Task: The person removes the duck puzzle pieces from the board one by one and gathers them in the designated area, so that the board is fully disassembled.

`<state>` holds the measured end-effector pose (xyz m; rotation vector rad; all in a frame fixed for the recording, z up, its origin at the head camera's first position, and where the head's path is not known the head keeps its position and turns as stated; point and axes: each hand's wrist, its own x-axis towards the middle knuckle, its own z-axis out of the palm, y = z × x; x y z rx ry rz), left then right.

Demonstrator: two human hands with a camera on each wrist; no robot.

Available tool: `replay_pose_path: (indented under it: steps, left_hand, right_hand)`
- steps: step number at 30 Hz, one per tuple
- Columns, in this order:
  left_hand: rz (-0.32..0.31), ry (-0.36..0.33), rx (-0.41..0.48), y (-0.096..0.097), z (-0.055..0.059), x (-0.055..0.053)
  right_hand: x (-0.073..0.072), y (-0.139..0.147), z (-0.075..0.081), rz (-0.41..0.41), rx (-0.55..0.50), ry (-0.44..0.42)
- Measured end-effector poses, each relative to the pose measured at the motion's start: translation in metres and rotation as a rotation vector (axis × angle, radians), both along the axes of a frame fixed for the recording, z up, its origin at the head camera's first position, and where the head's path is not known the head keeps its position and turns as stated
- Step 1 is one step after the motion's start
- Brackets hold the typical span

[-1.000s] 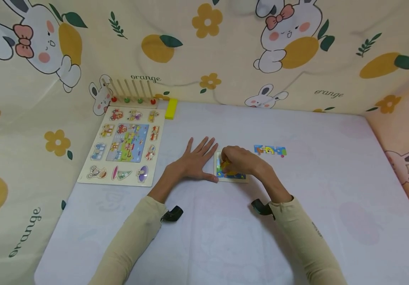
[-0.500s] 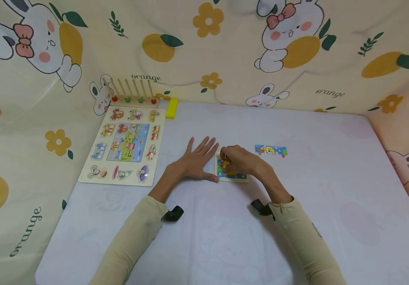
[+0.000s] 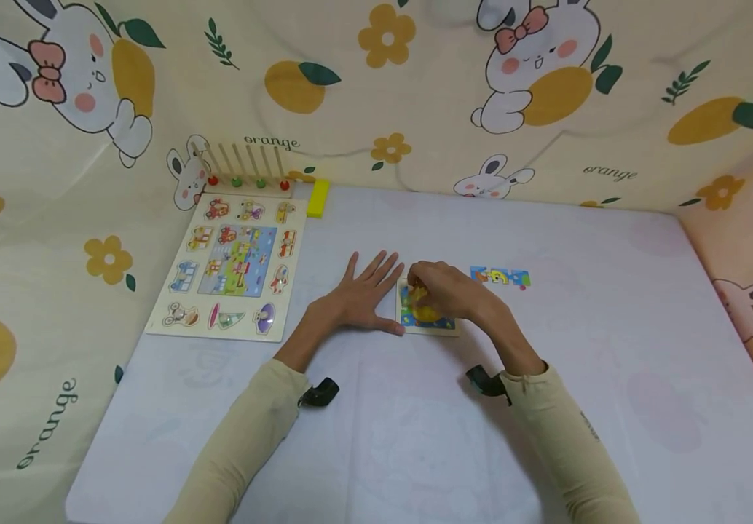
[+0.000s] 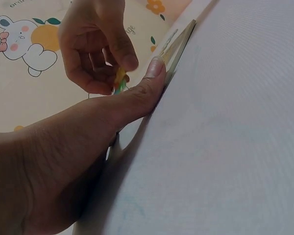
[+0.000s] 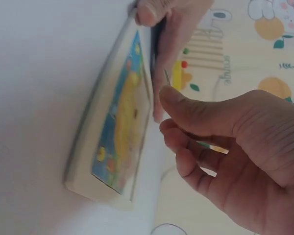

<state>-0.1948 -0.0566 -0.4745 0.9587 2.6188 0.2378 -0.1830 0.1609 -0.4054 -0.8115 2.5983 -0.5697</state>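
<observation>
My left hand lies flat with fingers spread on the white cloth, its thumb at the near-left corner of a small jigsaw puzzle board. The board has a pale frame and a blue picture with a large yellow figure. Over it, my right hand pinches a puzzle piece between thumb and fingers; yellow, red and green show on it in the left wrist view. In the right wrist view the piece is mostly hidden behind the thumb, and the board below is seen at a slant.
Right of the board lies a short row of joined puzzle pieces. At the left is a big vehicle peg puzzle, with a wooden rack of upright sticks behind it. A yellow block sits beside the rack. Patterned cloth walls enclose the table.
My right hand has risen slightly with the puzzle piece, and more of the yellow figure on the board now shows. The left hand has stayed in place.
</observation>
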Motion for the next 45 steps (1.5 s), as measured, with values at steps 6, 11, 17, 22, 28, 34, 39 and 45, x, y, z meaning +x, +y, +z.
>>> replay_pose_path:
  steps: [6, 11, 17, 22, 28, 34, 39, 45]
  left_hand:
    - [0.002, 0.012, -0.010, 0.000, 0.002, 0.000]
    - [0.001, 0.013, -0.013, 0.001, 0.000, -0.001]
    - [0.004, -0.001, -0.021, 0.002, -0.002, 0.000]
    - [0.010, 0.004, -0.034, 0.000, -0.005, 0.001]
    - [0.012, 0.002, -0.011, 0.001, -0.005, 0.001]
    - [0.010, 0.005, -0.004, 0.002, -0.002, 0.000]
    - [0.011, 0.011, 0.004, 0.002, -0.001, -0.001]
    - [0.010, 0.002, -0.012, 0.003, 0.000, 0.001]
  right_hand:
    - [0.000, 0.011, 0.010, -0.074, 0.005, -0.005]
    - [-0.001, 0.030, 0.015, -0.131, -0.002, 0.008]
    - [0.002, 0.057, 0.021, -0.187, -0.013, 0.015]
    - [0.006, 0.077, 0.019, -0.260, 0.007, -0.003]
    - [0.009, 0.097, 0.008, -0.255, 0.065, -0.060]
    - [0.010, 0.105, -0.007, -0.214, 0.046, -0.066]
    - [0.008, 0.108, -0.006, -0.265, 0.051, -0.070]
    - [0.007, 0.110, -0.005, -0.273, 0.127, -0.040]
